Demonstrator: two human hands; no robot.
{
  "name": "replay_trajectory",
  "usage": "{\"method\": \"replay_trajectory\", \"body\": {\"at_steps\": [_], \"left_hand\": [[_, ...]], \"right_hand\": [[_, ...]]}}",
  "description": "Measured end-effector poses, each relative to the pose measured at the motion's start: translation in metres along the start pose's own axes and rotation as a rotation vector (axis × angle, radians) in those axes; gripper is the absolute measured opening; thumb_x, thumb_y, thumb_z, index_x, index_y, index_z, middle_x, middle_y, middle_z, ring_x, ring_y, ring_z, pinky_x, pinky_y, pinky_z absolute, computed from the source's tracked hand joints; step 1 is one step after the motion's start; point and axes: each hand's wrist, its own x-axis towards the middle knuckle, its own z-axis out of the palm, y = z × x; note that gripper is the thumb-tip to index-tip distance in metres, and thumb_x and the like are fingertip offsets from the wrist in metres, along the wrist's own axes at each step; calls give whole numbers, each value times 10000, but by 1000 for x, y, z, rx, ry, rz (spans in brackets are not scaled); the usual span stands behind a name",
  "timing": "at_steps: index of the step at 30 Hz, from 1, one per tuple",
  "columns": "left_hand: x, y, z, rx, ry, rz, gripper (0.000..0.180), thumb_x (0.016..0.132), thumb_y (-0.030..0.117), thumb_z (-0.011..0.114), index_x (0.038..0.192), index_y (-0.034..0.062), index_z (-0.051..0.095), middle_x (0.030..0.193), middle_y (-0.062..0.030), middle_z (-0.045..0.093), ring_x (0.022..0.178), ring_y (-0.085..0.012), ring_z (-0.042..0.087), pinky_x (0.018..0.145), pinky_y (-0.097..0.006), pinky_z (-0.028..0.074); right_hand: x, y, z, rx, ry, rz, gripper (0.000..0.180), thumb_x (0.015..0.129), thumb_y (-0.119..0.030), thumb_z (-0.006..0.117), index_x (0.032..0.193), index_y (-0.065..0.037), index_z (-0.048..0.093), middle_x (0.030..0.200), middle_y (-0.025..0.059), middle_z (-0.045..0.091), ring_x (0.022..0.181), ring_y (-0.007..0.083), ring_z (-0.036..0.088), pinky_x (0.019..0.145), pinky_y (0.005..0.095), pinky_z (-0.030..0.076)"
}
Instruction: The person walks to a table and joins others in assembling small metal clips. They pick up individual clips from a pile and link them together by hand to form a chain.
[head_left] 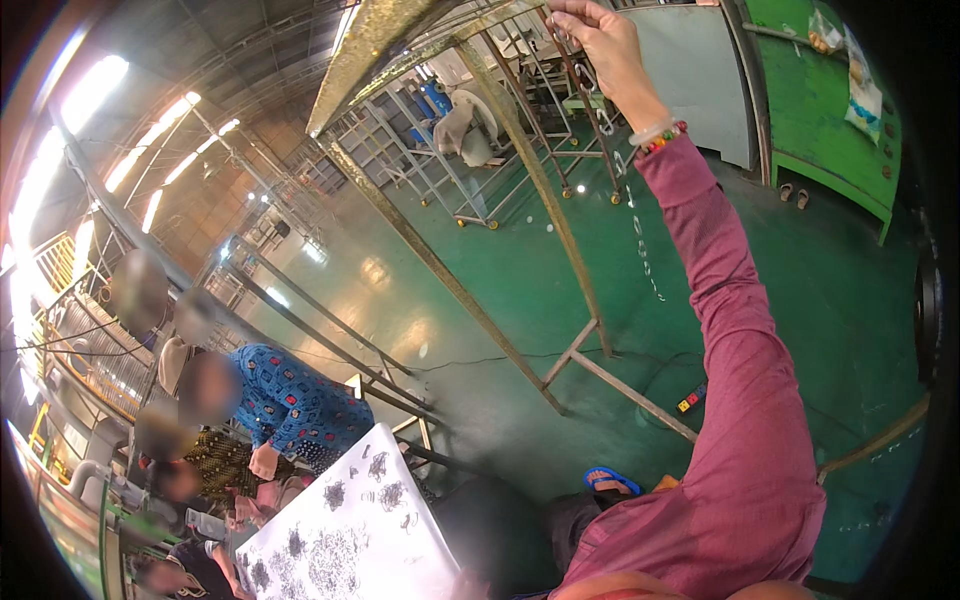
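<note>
My right hand [597, 38] is raised high at the top of the view, at the upper bar of a yellowish, worn metal frame [500, 120]. Its thumb and fingers are pinched together around the top end of a chain of pale metal links [632, 205]. Below the hand, the chain hangs down freely, with larger links near the fingers and smaller ones lower. The fingertips are partly cut off by the picture's edge, so whether the chain touches the bar cannot be told. My left hand does not show.
A white table [400, 520] with piles of small dark pieces stands at lower left, with several people beyond it, one in a blue patterned shirt [290, 400]. Wheeled metal racks [480, 205], a green cabinet [835, 110] and a power strip [691, 398] on the floor are around.
</note>
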Motion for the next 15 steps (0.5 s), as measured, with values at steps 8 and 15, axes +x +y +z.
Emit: {"method": "replay_trajectory", "body": {"at_steps": [8, 15], "left_hand": [[-20, 6, 14, -18, 37, -33, 480, 988, 198, 557, 1426, 38, 441, 1481, -110, 417, 1366, -269, 384, 1090, -465, 363], [-22, -12, -14, -67, 21, 4, 454, 1007, 171, 516, 1439, 82, 405, 1557, -6, 335, 1468, -254, 217, 1092, -583, 264]], "right_hand": [[90, 32, 4, -359, 206, -170, 160, 811, -115, 674, 894, 16, 715, 701, 78, 678, 627, 121, 619, 542, 297, 464], [132, 76, -6, -492, 202, -353, 162, 747, -109, 657, 807, 28, 718, 677, 156, 684, 633, 225, 665, 590, 336, 505]]}}
